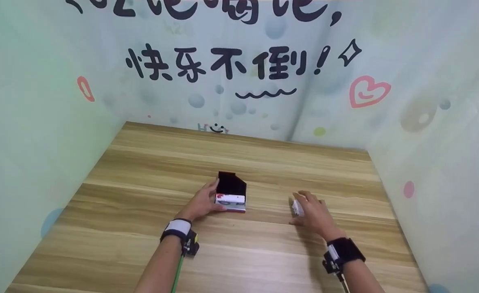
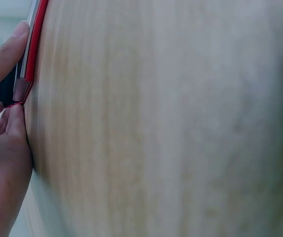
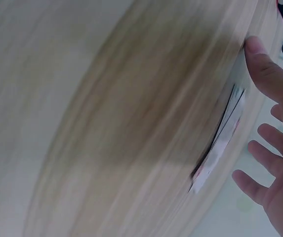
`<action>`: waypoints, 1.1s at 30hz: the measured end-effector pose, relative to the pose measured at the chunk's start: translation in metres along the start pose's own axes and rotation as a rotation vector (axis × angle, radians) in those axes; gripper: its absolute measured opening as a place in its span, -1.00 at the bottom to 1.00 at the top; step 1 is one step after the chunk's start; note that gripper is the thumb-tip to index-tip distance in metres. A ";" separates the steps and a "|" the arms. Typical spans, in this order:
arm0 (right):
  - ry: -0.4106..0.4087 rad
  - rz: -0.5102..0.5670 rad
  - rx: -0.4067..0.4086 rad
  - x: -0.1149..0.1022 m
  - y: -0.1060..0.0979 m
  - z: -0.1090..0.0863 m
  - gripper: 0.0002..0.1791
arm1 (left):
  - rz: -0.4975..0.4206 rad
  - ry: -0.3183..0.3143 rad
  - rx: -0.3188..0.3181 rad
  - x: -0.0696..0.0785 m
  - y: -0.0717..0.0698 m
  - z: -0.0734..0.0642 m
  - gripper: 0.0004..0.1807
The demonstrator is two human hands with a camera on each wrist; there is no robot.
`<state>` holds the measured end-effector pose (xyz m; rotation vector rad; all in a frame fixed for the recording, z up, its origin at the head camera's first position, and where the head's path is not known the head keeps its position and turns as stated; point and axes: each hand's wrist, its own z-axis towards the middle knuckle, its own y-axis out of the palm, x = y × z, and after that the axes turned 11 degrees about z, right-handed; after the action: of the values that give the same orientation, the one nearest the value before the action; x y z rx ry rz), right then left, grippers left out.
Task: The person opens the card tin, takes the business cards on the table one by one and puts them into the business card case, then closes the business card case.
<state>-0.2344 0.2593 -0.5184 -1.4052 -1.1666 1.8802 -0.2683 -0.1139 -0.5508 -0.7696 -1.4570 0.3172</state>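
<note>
My left hand (image 1: 200,203) holds a small card case by its left side, thumb on the near edge. The case's black inner flap (image 1: 230,185) stands raised at the back. White printed cards or papers (image 1: 231,199) lie in its front part. In the left wrist view the case's outer cover (image 2: 36,44) shows red, with the thumb laid on it and fingers behind. My right hand (image 1: 314,212) is over a thin white stack of cards or papers (image 3: 218,140) on the table. Its fingers are spread and look apart from the stack in the right wrist view.
The wood-grain table (image 1: 223,252) reaches back to a printed cloth wall (image 1: 206,110). Similar cloth walls stand at the left (image 1: 27,122) and right (image 1: 438,162). Both wrists wear a strapped camera with a cable.
</note>
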 end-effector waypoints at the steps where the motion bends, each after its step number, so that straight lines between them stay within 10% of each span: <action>1: 0.007 0.006 0.007 0.003 -0.002 -0.002 0.01 | -0.006 0.002 0.003 0.001 0.000 0.000 0.17; 15: 0.134 0.061 0.000 0.042 -0.030 -0.017 0.01 | 0.007 0.013 0.024 0.000 -0.001 0.001 0.15; 33: 0.059 0.000 0.080 0.049 -0.023 -0.024 -0.27 | -0.010 0.034 0.022 -0.001 0.002 -0.002 0.14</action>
<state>-0.2304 0.3181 -0.5257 -1.4075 -1.0509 1.8516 -0.2663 -0.1139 -0.5526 -0.7467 -1.4228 0.3100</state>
